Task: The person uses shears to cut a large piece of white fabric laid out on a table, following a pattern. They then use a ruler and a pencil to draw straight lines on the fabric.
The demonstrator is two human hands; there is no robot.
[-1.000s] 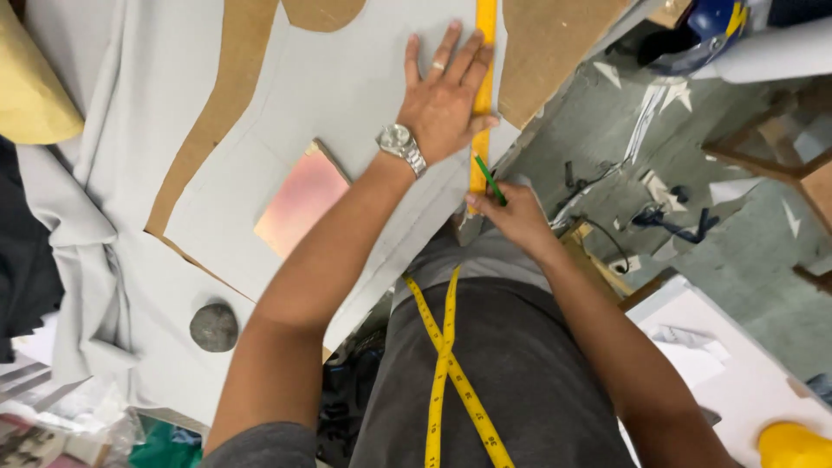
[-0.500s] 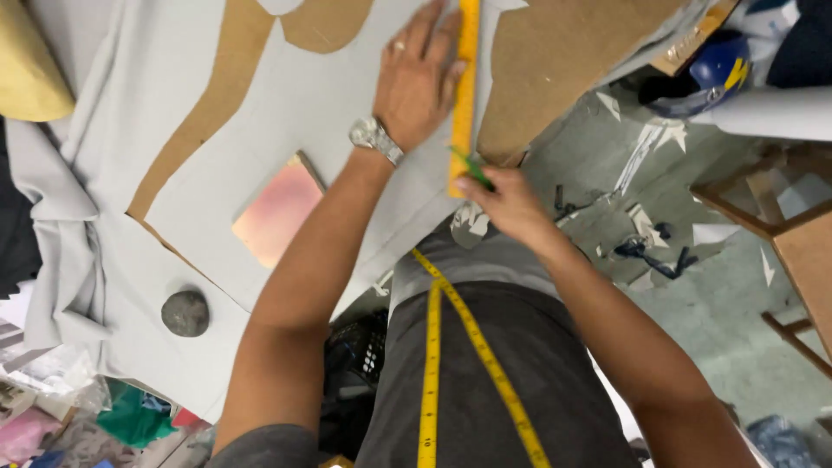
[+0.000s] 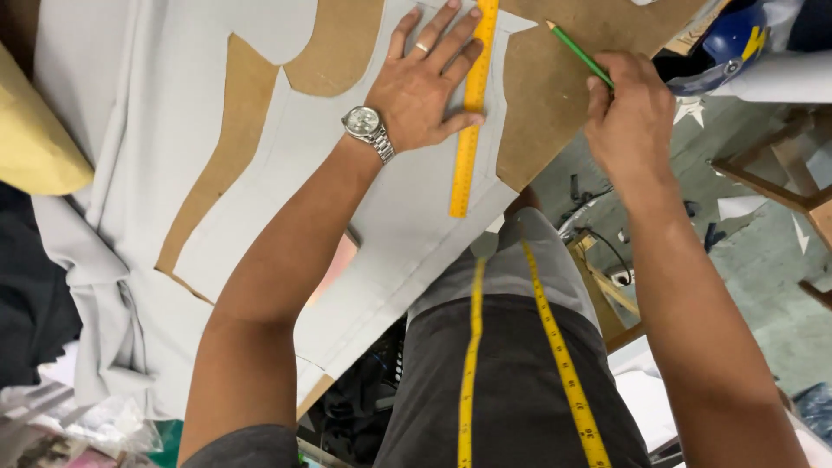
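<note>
Ruler (image 3: 468, 113) lies lengthwise away from us on grey cloth (image 3: 260, 121), pinned flat under our spread left hand (image 3: 425, 82). Our right hand (image 3: 628, 108), just right of it, pinches a green pencil (image 3: 579, 54) over the brown board (image 3: 563, 95).

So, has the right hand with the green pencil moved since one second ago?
Yes. The right hand holding the green pencil has moved away from the near end of the yellow ruler, out to the ruler's right and farther up over the brown board.

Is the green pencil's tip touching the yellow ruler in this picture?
No: the green pencil, held in the right hand, points up over brown board, apart from the yellow ruler under the left hand.
</note>
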